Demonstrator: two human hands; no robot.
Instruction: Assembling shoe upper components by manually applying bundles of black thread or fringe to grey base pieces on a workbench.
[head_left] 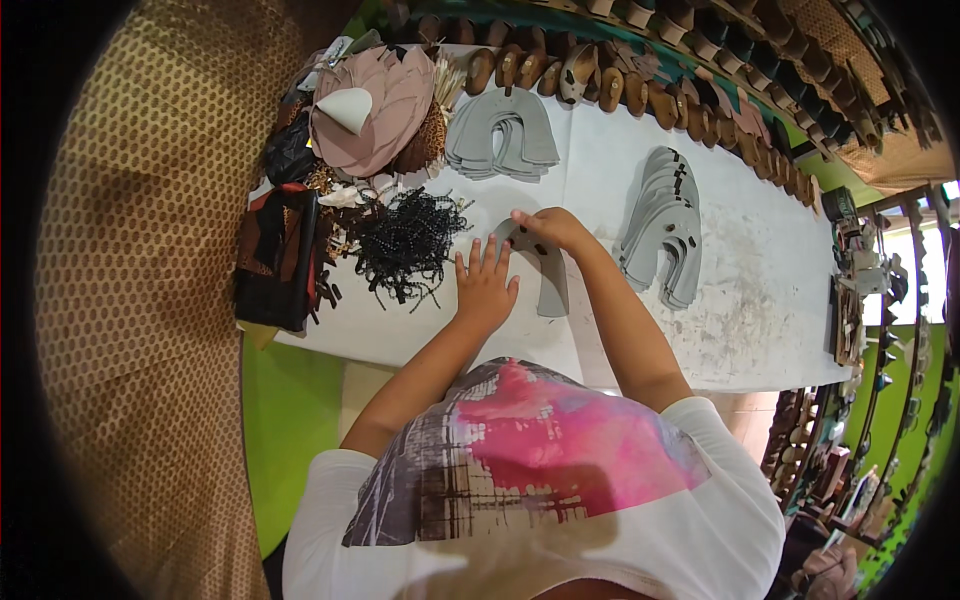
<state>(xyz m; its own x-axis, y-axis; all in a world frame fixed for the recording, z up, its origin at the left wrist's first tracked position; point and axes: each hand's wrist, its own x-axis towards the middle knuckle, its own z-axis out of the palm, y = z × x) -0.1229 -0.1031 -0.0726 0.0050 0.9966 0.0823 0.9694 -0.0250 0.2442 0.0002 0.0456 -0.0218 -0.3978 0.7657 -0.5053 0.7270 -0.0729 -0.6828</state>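
Note:
In front of me on the white table lies a single grey U-shaped piece (550, 285), flat and probably a shoe upper. My left hand (485, 292) rests on its left side, fingers spread. At the curved top, my right hand (548, 228) has its fingers drawn together; whatever they pinch is too small to make out. Dark marks show on the piece beside the right hand. Beyond my hands sits a stack of similar grey pieces (500, 135). More grey pieces, fanned out with small dark patches (665, 225), lie to the right.
Left of my hands is a heap of black beaded strips (405, 240). Pink cut pieces (370, 110) with a white cone pile up behind it. A dark red-and-black box (278, 258) stands at the left edge. Shoe lasts (610, 90) line the table's far side.

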